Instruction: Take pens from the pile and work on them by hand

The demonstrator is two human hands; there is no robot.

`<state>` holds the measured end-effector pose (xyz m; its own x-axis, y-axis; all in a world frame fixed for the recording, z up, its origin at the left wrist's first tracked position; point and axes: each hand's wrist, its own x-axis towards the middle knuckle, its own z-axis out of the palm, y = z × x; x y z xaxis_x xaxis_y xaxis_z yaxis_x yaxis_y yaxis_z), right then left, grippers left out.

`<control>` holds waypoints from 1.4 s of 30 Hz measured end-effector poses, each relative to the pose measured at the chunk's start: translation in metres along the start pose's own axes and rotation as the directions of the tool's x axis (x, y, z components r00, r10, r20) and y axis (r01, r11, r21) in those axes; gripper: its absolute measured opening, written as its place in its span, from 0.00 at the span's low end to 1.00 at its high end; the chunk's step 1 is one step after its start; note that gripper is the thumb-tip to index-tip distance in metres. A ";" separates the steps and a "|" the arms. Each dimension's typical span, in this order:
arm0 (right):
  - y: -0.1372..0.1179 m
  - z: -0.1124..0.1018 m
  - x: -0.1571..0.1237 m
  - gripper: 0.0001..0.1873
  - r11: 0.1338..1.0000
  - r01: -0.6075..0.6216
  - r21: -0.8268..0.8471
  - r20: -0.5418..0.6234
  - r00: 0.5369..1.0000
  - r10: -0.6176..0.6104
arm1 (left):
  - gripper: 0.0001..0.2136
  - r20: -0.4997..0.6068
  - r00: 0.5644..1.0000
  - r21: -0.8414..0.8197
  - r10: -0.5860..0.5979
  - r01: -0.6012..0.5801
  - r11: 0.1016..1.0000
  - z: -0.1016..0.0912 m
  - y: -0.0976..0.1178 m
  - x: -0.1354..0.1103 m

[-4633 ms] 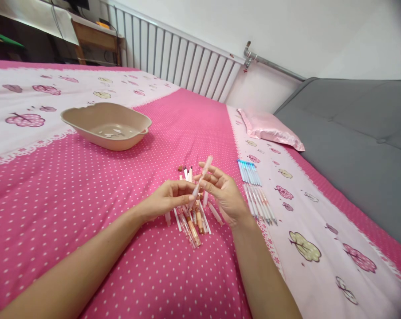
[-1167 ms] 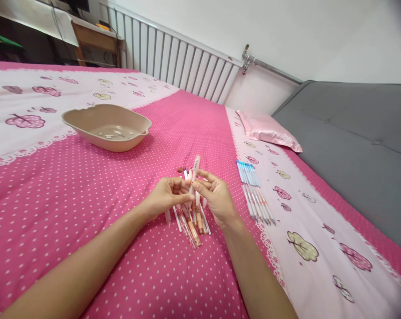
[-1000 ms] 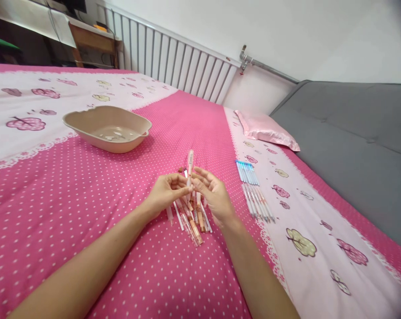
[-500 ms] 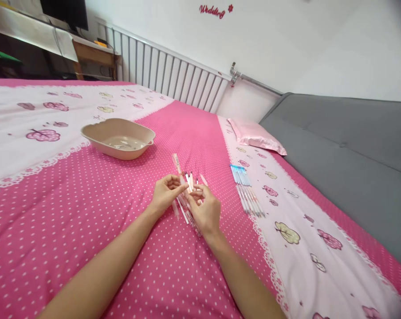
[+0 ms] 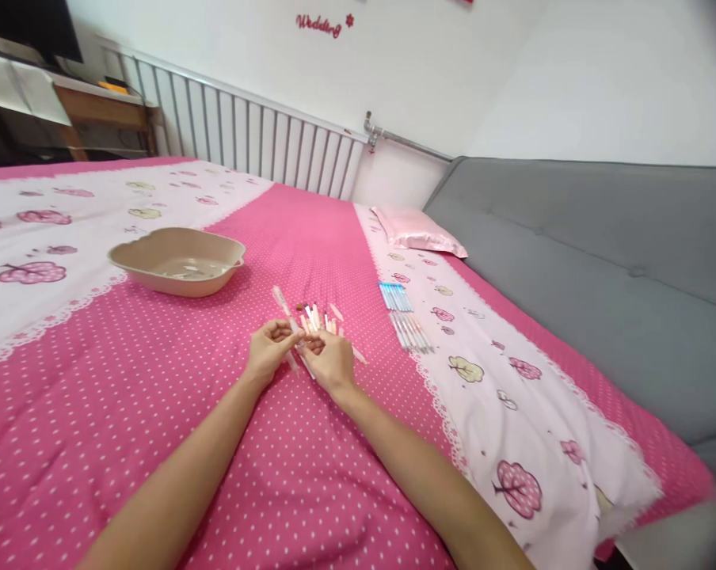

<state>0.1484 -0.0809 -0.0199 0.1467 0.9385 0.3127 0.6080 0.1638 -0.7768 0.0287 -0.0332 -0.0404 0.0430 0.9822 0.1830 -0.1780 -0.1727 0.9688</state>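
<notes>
My left hand (image 5: 268, 350) pinches a slim pale pink, see-through pen (image 5: 282, 302), which slants up past the fingertips. My right hand (image 5: 329, 361) is closed at the pen's lower end, thumb and fingers meeting the left fingertips. Beyond and beneath both hands lies a loose pile of pens (image 5: 314, 317), pink, white and dark-tipped, partly hidden by the fingers. To the right, a row of blue pens (image 5: 396, 298) lies side by side, with a row of clear and pink pens (image 5: 411, 332) just below it.
A beige plastic basin (image 5: 180, 273) stands on the pink dotted bedspread (image 5: 310, 229) to the left. A pink pillow (image 5: 418, 231) lies near the grey padded headboard (image 5: 584, 261). Behind the bed are a white radiator (image 5: 239, 119) and a wooden desk (image 5: 100, 107).
The view has swung right, so everything sits further left. Both hands still hold the pen and are closer together. More of the loose pile shows beside the right hand.
</notes>
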 end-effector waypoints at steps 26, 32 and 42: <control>0.140 -0.193 -0.023 0.14 0.763 -0.632 -0.134 -0.474 0.717 0.511 | 0.26 0.064 0.975 0.979 0.214 -0.103 0.177 -0.030 0.004 -0.061; 0.161 -0.193 -0.012 0.14 0.715 -0.691 -0.106 -0.488 0.663 0.568 | 0.25 0.079 0.971 0.982 0.226 -0.115 0.148 -0.031 0.003 -0.060; 0.183 -0.192 0.002 0.15 0.705 -0.691 -0.160 -0.443 0.689 0.574 | 0.27 0.077 0.975 0.987 0.209 -0.104 0.122 -0.030 0.005 -0.059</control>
<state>0.4098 -0.1076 -0.0565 0.7958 0.6055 0.0117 0.4525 -0.5816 -0.6760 -0.0040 -0.0895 -0.0514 0.0803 0.9159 0.3934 0.9444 -0.1962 0.2640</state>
